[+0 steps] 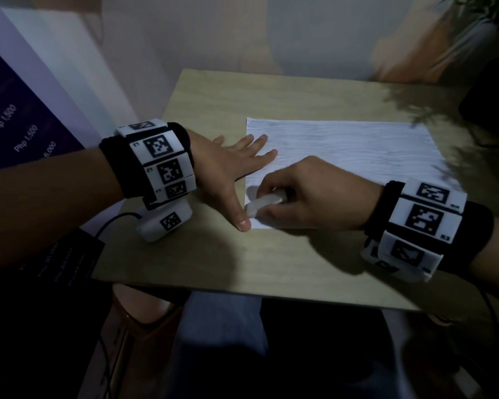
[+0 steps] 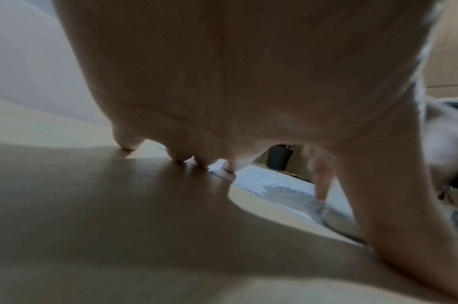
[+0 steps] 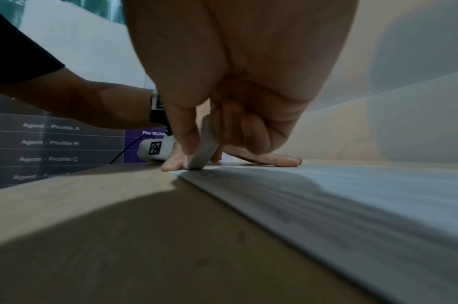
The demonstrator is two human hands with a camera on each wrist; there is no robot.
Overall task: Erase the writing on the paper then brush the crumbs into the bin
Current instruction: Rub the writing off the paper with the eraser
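Pinching a small white block eraser [image 1: 264, 205] between thumb and curled fingers [image 3: 251, 131], the right hand [image 1: 308, 194] presses one end of it down on the near left corner of a white, slightly wrinkled sheet of paper [image 1: 346, 151]. From the right wrist view the eraser [image 3: 203, 148] stands tilted, its lower end touching the paper [image 3: 352, 197] right at the edge, with the thumb tip just beside it.

The left hand [image 1: 228, 165] lies flat on the light wooden bench [image 1: 242, 260], fingers [image 1: 257, 145] straight and spread. Its fingertips rest on the left edge of the sheet, while the thumb stretches toward the near corner and ends just beside the eraser. From the left wrist view the fingertips [image 2: 181, 156] touch down where bench [image 2: 119, 216] and paper [image 2: 274, 185] meet.

Faint grey marks show across the sheet; no legible writing can be made out. The paper lies flat on the far right part of the bench. Both wrists wear black bands with white blocks printed with black square markers [image 1: 162, 165]. A purple sign with white price text [image 1: 20, 133] stands left of the bench. The bin cannot be identified in these views.
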